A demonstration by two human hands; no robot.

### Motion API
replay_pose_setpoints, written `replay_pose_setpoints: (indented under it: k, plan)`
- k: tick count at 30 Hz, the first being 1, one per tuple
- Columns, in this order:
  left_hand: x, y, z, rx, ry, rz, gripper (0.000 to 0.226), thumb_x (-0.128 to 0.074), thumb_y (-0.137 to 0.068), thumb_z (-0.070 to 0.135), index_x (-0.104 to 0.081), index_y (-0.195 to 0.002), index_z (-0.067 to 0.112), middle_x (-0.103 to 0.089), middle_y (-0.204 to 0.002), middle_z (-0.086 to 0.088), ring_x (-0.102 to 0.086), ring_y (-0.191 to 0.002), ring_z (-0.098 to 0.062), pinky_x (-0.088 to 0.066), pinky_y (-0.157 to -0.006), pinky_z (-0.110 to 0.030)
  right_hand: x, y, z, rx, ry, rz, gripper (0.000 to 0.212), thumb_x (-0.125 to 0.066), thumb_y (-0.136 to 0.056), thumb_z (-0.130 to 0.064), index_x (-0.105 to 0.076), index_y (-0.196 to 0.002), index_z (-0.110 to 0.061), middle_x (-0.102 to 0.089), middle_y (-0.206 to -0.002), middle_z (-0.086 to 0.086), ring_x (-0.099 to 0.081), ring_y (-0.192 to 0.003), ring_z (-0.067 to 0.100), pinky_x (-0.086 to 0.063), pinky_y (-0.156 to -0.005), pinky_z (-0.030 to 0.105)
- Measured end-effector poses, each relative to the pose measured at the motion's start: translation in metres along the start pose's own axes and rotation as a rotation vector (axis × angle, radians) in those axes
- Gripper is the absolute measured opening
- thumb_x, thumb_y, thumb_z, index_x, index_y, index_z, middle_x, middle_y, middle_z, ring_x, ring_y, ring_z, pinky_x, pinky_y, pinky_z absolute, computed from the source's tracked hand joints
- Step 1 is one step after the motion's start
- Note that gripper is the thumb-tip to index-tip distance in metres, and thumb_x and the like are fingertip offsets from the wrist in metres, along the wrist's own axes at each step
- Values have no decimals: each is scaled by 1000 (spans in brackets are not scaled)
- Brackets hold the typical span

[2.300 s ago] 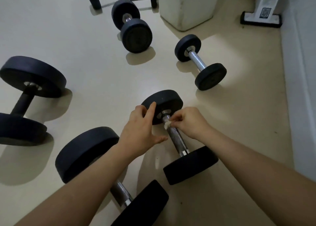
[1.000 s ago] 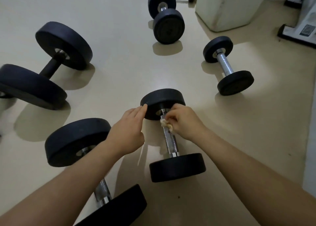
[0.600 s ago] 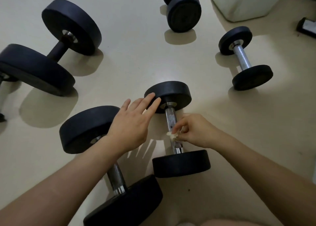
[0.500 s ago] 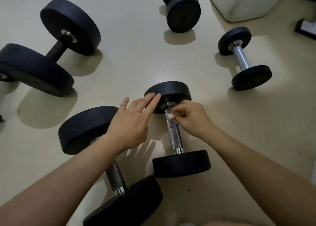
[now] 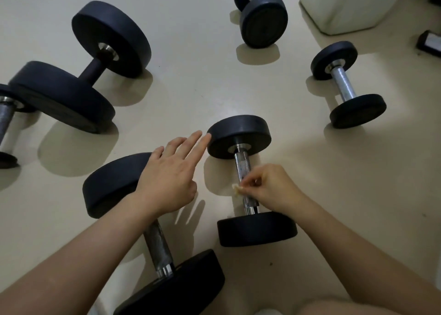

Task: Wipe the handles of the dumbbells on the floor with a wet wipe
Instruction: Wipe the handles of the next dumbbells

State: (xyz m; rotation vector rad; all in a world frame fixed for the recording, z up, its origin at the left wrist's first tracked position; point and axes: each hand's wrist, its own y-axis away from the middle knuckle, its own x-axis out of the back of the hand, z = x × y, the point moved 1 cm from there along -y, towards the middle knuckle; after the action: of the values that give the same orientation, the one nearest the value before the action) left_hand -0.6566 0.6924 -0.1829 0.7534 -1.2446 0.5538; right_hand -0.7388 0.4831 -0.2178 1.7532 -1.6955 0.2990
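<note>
Right hand [image 5: 272, 187] pinches wet wipe [image 5: 236, 188] against lower handle [image 5: 242, 169] of middle dumbbell [image 5: 256, 228]. Left hand [image 5: 170, 180] spread flat, fingertip [image 5: 207, 137] touching its far weight [image 5: 238, 135].

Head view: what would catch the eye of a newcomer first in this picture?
First, the two bare arms in the middle: the right hand pinches a small wipe against the chrome handle of the centre dumbbell. The left hand, fingers straight, reaches to that dumbbell's far plate. Around them, black dumbbells lie scattered on the pale floor, a large one at upper left.
</note>
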Motion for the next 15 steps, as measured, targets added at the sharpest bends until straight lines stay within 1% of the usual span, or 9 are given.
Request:
replay_pose_setpoints:
  k: [1, 3, 5, 6, 8, 9, 10, 13, 15]
  plan:
    - [1, 1, 2, 11, 47, 20, 89, -51, -85, 23, 10, -150, 32, 1, -161, 5, -10, -144, -22, -21, -116, -44, 0, 2, -1, 1, -26, 11, 15, -77, -77, -32, -77, -81, -18, -66, -74, -8, -61, -65, 6, -52, -61, 23]
    - [1, -7, 15, -49, 181, 60, 81, -50, -90, 24, 2, -152, 27, -1, -161, 2, -9, -145, -21, -19, -118, -39, 5, -18, 3, -38, -104, 250, 8, -76, -78, -24, -76, -84, -17, -67, -76, -7, -63, -69, 10, -57, -69, 34]
    - [-1, -22, 34, -117, 264, 82, 80, -51, -92, 40, -1, -152, 24, 1, -161, -1, -4, -147, -20, -14, -119, -36, 8, -34, 4, -79, -157, 362, 7, -76, -78, -20, -76, -85, -17, -68, -76, -6, -65, -72, 14, -57, -72, 42]
    - [-3, -27, 41, -121, 278, 59, 87, -53, -89, 52, 1, -152, 24, 5, -161, -1, -1, -147, -19, -11, -119, -36, 7, -32, 6, -74, -158, 338, 6, -76, -78, -20, -76, -83, -17, -68, -73, -7, -66, -70, 14, -57, -72, 42]
    - [-10, -31, 44, -101, 234, -8, 111, -57, -75, 71, 9, -151, 25, 15, -160, 0, 7, -147, -18, -10, -119, -38, 5, -14, 7, -35, -110, 157, 4, -78, -77, -21, -76, -78, -18, -69, -68, -9, -66, -67, 11, -57, -71, 38]
    - [-15, -29, 41, -92, 206, -30, 120, -59, -68, 76, 13, -150, 25, 19, -159, 2, 10, -147, -17, -11, -119, -41, 3, -3, 4, -25, -90, 51, 4, -78, -76, -22, -76, -77, -19, -70, -69, -9, -67, -67, 10, -57, -72, 36]
    - [-18, -27, 38, -89, 190, -45, 127, -60, -63, 79, 16, -150, 25, 23, -158, 4, 13, -146, -16, -12, -119, -44, 1, 0, 1, -12, -70, 31, 4, -78, -76, -23, -76, -78, -20, -70, -70, -9, -67, -68, 9, -57, -71, 34]
    - [-21, -21, 30, -80, 153, -69, 134, -60, -58, 81, 23, -148, 26, 31, -155, 6, 18, -145, -14, -9, -119, -45, 2, -26, 1, -24, -89, 305, 6, -78, -77, -22, -76, -81, -19, -68, -73, -9, -64, -70, 7, -53, -70, 28]
    - [-20, -19, 22, -71, 131, -78, 131, -61, -62, 78, 25, -147, 27, 32, -154, 8, 15, -146, -14, -7, -119, -42, -1, -28, 5, -41, -117, 293, 5, -78, -77, -22, -74, -75, -21, -66, -66, -12, -61, -62, 4, -51, -64, 26]
